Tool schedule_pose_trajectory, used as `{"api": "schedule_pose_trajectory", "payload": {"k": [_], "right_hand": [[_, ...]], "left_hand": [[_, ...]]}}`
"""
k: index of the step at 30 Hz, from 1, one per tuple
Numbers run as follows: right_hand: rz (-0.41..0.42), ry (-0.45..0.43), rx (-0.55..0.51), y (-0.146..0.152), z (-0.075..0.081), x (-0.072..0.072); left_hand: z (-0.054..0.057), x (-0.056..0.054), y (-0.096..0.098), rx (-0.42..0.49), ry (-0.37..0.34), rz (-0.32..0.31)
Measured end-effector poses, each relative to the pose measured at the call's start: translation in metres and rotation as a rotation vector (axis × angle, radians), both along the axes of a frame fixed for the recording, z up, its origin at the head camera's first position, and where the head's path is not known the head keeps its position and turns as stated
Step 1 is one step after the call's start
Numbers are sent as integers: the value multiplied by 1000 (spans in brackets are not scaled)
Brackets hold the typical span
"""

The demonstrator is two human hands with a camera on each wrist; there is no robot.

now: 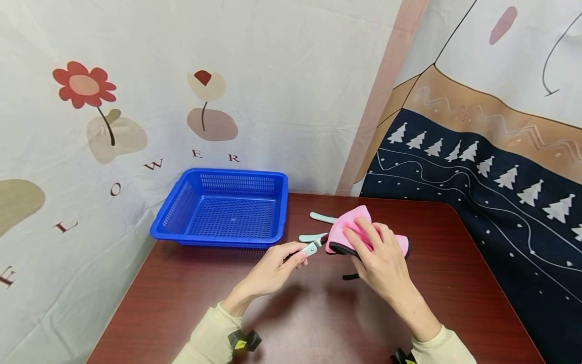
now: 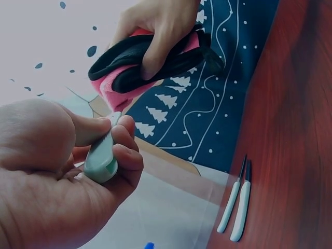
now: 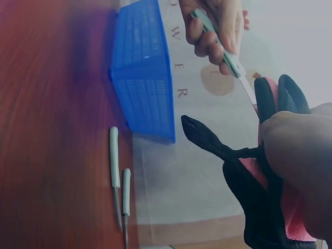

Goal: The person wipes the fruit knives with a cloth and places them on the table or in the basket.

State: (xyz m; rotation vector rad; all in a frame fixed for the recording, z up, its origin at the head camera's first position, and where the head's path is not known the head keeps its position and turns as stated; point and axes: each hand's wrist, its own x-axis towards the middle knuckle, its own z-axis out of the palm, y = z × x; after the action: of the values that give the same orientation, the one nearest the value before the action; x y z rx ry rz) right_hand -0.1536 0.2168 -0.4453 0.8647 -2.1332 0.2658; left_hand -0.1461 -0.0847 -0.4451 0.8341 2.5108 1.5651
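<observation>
My left hand (image 1: 273,270) grips the mint-green handle of a knife (image 1: 311,249), its thumb lying along the handle. The metal blade, seen in the right wrist view, runs from the knife (image 3: 234,63) into a folded pink cloth (image 1: 349,227) with black edging, which hides the tip. With fingers bent over the cloth, my right hand (image 1: 384,260) holds it against the blade. A black loop (image 3: 205,136) hangs from the cloth. Behind the hands, two more mint-handled utensils with slim metal ends, one nearer (image 1: 311,237) and one farther (image 1: 323,218), lie on the table.
A blue perforated plastic basket (image 1: 213,239) stands at the table's back left, with nothing in it. The dark red wooden table (image 1: 318,323) meets a printed fabric backdrop (image 1: 282,91) behind it and a navy tree-patterned part (image 1: 491,222) on the right.
</observation>
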Motion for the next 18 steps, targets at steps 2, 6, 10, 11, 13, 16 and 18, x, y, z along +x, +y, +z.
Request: {"api": "schedule_pose_trajectory", "payload": {"k": [2,6,10,11,13,16,18], "right_hand": [[-6,-4,-12,3,0,-1],[-27,-23,-34,10,-1,-3],[-55,-43,-54,17,-2,-3],[-62,-45,-60,19,-3,-4],[-70,-45,-70,22,-4,-4],[-77,-47,-83,27,-6,-4],[-80,-51,-88,30,-7,-3]], "left_hand": [[0,0,0,-3,5,-1],[0,0,-1,-7,3,-7],[-1,0,-2,-8,-14,-1],[-1,0,-3,-7,-21,4],[-2,1,-4,1,-33,10],[-1,1,-7,17,-51,19],[0,1,-9,23,-52,23]]}}
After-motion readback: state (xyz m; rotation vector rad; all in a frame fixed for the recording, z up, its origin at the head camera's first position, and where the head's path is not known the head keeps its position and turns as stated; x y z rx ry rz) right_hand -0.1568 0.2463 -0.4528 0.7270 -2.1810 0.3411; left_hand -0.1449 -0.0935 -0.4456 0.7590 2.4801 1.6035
